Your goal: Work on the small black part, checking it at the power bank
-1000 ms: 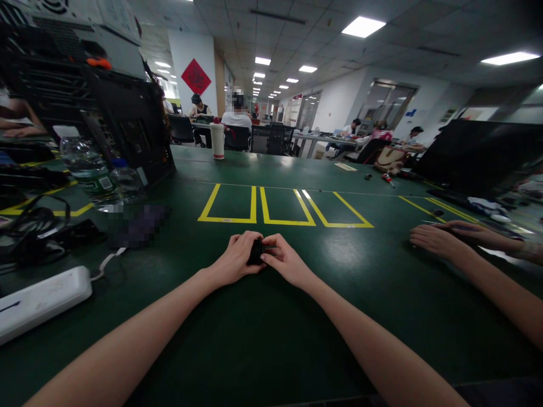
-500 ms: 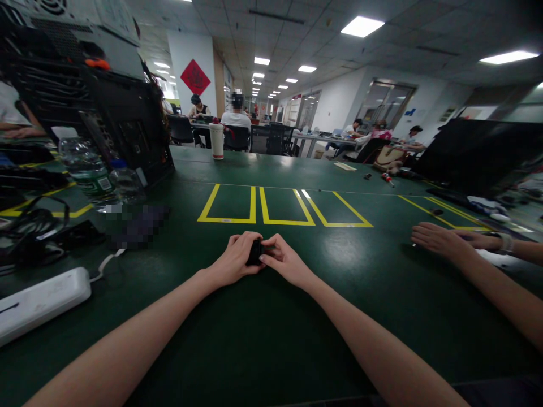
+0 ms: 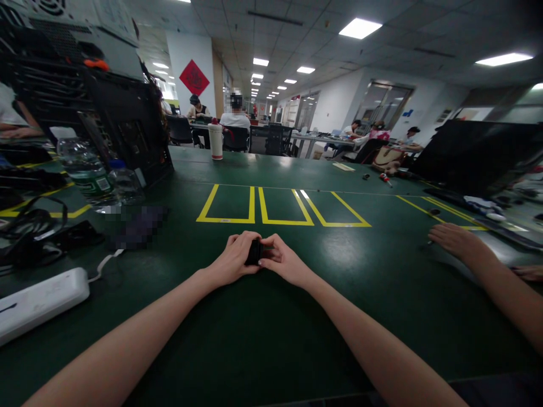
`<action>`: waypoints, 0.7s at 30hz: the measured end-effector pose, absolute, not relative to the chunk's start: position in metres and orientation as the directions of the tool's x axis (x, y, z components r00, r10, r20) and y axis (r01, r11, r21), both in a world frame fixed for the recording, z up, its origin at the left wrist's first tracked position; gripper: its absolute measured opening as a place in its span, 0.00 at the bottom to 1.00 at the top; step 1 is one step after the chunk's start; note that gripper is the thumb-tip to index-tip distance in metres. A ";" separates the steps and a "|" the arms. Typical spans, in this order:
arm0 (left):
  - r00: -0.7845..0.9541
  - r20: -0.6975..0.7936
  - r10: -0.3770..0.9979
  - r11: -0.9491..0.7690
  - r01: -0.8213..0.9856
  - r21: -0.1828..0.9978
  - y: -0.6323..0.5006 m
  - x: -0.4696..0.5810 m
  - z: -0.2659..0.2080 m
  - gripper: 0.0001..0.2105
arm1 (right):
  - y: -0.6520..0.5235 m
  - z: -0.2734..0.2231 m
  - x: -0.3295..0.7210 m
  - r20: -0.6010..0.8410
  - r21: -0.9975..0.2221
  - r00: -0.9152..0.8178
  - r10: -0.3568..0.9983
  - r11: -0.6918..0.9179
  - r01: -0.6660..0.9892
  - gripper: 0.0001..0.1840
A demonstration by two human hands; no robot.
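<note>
A small dark, blocky object is held between my two hands, just above or on the green table; its exact kind does not show. My left hand wraps round its left side, fingers over the top and thumb below. From the right, my right hand pinches its edge between thumb and fingers. Much of the object is covered by my fingers. Ahead of my hands, yellow tape marks three outlines on the tabletop.
At left are a white power strip, a water bottle, black cables and a computer case. A lidded cup stands at the far edge. A co-worker's hand is at right, near a black monitor.
My hands keep hold of the dark object, with slightly more of it showing between them. At right, the co-worker's hands have moved apart and farther right.
</note>
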State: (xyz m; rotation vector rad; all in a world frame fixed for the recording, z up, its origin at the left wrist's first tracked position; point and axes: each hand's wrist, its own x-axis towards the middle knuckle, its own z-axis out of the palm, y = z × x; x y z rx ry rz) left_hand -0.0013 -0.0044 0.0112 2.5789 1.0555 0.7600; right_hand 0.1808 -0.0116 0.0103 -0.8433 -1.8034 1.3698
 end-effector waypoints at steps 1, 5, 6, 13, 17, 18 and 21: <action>0.600 0.375 0.706 -0.707 0.577 0.409 -0.004 -0.001 0.010 0.23 | -0.012 0.010 0.181 0.151 -0.971 -0.537 0.830 0.226 0.074 0.17; 0.594 0.396 0.701 -0.713 0.582 0.390 -0.003 0.000 0.008 0.24 | -0.010 0.006 0.179 0.169 -0.971 -0.525 0.834 0.233 0.057 0.13; 0.594 0.399 0.699 -0.715 0.582 0.388 -0.003 0.000 0.007 0.24 | -0.010 0.005 0.179 0.171 -0.970 -0.517 0.839 0.235 0.061 0.12; 0.597 0.382 0.706 -0.708 0.582 0.399 -0.004 -0.001 0.010 0.22 | -0.009 0.003 0.179 0.153 -0.966 -0.459 0.875 0.231 0.118 0.16; 0.600 0.374 0.708 -0.706 0.579 0.407 -0.005 -0.002 0.012 0.22 | -0.009 0.006 0.181 0.134 -0.971 -0.496 0.858 0.215 0.108 0.14; 0.600 0.373 0.708 -0.706 0.580 0.408 -0.005 -0.002 0.012 0.22 | -0.010 0.007 0.181 0.140 -0.971 -0.507 0.851 0.217 0.097 0.15; 0.600 0.374 0.708 -0.706 0.580 0.407 -0.005 -0.002 0.011 0.23 | -0.010 0.007 0.181 0.158 -0.973 -0.528 0.835 0.223 0.061 0.16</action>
